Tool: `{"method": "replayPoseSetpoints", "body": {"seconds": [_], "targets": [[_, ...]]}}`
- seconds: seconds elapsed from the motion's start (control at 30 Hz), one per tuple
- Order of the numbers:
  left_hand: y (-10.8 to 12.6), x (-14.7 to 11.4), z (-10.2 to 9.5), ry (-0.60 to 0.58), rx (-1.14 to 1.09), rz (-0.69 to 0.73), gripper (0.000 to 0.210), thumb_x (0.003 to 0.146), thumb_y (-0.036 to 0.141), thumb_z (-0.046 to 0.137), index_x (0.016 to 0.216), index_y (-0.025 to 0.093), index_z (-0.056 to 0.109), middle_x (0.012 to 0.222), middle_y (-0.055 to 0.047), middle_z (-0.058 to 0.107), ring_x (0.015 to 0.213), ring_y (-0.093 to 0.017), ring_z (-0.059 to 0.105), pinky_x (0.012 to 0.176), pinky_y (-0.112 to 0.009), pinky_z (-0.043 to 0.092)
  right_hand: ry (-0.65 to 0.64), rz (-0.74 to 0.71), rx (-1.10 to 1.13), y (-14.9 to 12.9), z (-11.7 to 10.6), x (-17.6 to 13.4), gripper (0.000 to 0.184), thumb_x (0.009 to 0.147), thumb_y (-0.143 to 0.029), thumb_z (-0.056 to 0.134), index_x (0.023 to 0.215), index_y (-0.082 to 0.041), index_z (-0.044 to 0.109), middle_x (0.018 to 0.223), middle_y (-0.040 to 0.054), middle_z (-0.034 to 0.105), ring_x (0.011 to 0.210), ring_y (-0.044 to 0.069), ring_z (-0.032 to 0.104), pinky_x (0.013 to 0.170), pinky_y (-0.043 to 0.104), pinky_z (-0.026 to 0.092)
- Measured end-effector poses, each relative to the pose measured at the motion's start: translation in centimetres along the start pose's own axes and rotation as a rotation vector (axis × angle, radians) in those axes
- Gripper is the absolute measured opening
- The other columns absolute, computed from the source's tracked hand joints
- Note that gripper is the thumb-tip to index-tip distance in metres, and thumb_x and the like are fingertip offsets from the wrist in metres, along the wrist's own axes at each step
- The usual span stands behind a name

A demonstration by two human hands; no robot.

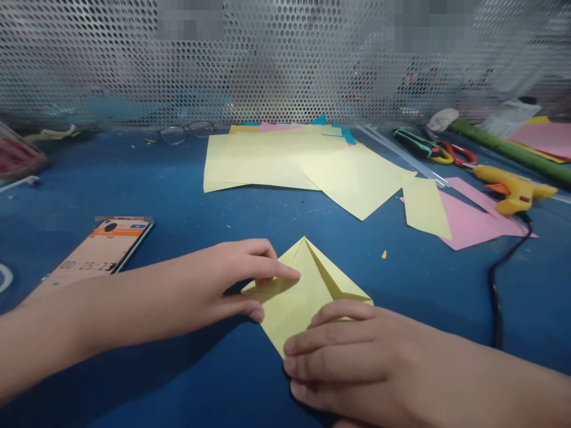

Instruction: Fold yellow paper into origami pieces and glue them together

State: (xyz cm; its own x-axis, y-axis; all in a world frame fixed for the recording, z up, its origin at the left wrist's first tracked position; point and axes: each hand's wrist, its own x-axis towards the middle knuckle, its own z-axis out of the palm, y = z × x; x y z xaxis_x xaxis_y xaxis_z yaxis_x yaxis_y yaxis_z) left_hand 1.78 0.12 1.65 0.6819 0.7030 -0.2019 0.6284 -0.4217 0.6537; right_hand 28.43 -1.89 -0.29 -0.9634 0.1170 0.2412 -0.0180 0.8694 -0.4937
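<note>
A folded yellow sheet of paper (285,303) lies on the blue table, its pointed top facing away from me. A raised flap on its right side shows an open fold. My left hand (252,273) holds the sheet at its left side, index finger pressed on top and thumb at the lower left edge. Over the lower right part, my right hand (357,356) is closed on the sheet with its fingers together. The bottom corner is hidden beneath those fingers.
A phone (100,246) showing a timer lies left, partly behind my left forearm. Yellow sheets (259,160) and pink paper (468,223) lie beyond. At right are a yellow glue gun (517,187) with a black cord (493,285), and a cutter (414,142). Eyeglasses (187,132) sit near the perforated metal screen (285,65).
</note>
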Motion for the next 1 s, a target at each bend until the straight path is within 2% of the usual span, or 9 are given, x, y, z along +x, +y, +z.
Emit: {"method": "replayPoseSetpoints", "body": {"seconds": [0.13,0.23,0.3,0.4,0.47,0.53,0.8,0.87,1.0], "targets": [[0.2,-0.2,-0.7,-0.061,-0.001,-0.017,0.046,0.099,0.020,0.058,0.135,0.049,0.055,0.110,0.007,0.060,0.095,-0.012,0.060,0.081,-0.015,0.043,0.130,-0.113,0.024,0.5,0.0,-0.8,0.034,0.107,-0.019,0.042,0.093,-0.009,0.071,0.096,0.0068,0.078,0.103,0.015,0.069,0.104,0.029,0.044],[0.9,-0.4,-0.5,-0.042,-0.015,-0.057,0.046,0.100,0.022,0.055,0.136,0.048,0.054,0.109,0.007,0.062,0.095,-0.012,0.062,0.081,-0.016,0.044,0.286,-0.058,-0.045,0.5,-1.1,-1.2,0.020,0.100,-0.022,0.054,0.089,-0.013,0.068,0.085,0.0050,0.074,0.090,0.016,0.069,0.091,0.031,0.049],[1.3,-0.7,0.0,-0.011,-0.033,-0.086,0.042,0.101,0.029,0.054,0.136,0.051,0.053,0.114,0.008,0.062,0.101,-0.013,0.061,0.086,-0.017,0.045,0.436,0.068,-0.146,0.6,-2.0,-1.3,0.007,0.095,-0.019,0.060,0.095,-0.016,0.067,0.091,0.0048,0.071,0.094,0.015,0.067,0.088,0.029,0.050],[1.6,-0.9,1.1,0.057,-0.056,-0.161,0.039,0.095,0.038,0.062,0.132,0.051,0.055,0.117,0.009,0.061,0.102,-0.015,0.061,0.086,-0.020,0.045,0.634,0.470,-0.228,1.2,-3.1,-1.4,0.013,0.097,-0.025,0.058,0.108,-0.020,0.063,0.105,0.0072,0.067,0.097,0.017,0.065,0.084,0.030,0.053],[1.7,-0.9,1.7,0.109,-0.049,-0.189,0.039,0.092,0.034,0.063,0.128,0.048,0.059,0.114,0.007,0.062,0.101,-0.016,0.060,0.086,-0.022,0.046,0.584,0.712,-0.191,1.9,-3.5,-1.5,0.019,0.098,-0.035,0.058,0.109,-0.021,0.063,0.100,0.0069,0.068,0.085,0.018,0.066,0.071,0.030,0.055],[1.9,-0.9,2.0,0.126,-0.042,-0.185,0.034,0.093,0.031,0.056,0.123,0.042,0.064,0.110,0.005,0.065,0.099,-0.017,0.061,0.084,-0.024,0.047,0.503,0.823,-0.102,2.5,-3.7,-1.5,0.020,0.096,-0.038,0.060,0.105,-0.021,0.064,0.089,0.0044,0.069,0.073,0.017,0.065,0.061,0.028,0.053],[2.3,-0.7,1.8,0.171,-0.082,-0.176,0.028,0.092,0.030,0.049,0.106,0.033,0.073,0.105,0.003,0.073,0.096,-0.019,0.067,0.081,-0.024,0.050,0.375,0.822,0.547,1.8,-4.1,-1.0,0.025,0.096,-0.044,0.063,0.115,-0.027,0.062,0.097,0.0008,0.072,0.085,0.015,0.070,0.072,0.026,0.058],[2.4,-0.7,1.8,0.179,-0.097,-0.154,0.024,0.089,0.025,0.049,0.097,0.030,0.072,0.099,0.004,0.073,0.090,-0.016,0.067,0.078,-0.021,0.049,0.379,0.844,0.508,1.8,-4.0,-1.0,0.027,0.096,-0.046,0.061,0.115,-0.027,0.064,0.098,0.0019,0.072,0.089,0.017,0.070,0.076,0.030,0.059],[2.5,-0.8,1.6,0.176,-0.106,-0.108,0.022,0.081,0.013,0.047,0.076,0.026,0.064,0.081,0.007,0.069,0.076,-0.011,0.065,0.070,-0.016,0.046,0.430,0.929,0.029,2.4,-3.2,-1.3,0.050,0.090,-0.052,0.063,0.132,-0.025,0.061,0.138,0.0112,0.059,0.126,0.031,0.055,0.105,0.052,0.050]]}}
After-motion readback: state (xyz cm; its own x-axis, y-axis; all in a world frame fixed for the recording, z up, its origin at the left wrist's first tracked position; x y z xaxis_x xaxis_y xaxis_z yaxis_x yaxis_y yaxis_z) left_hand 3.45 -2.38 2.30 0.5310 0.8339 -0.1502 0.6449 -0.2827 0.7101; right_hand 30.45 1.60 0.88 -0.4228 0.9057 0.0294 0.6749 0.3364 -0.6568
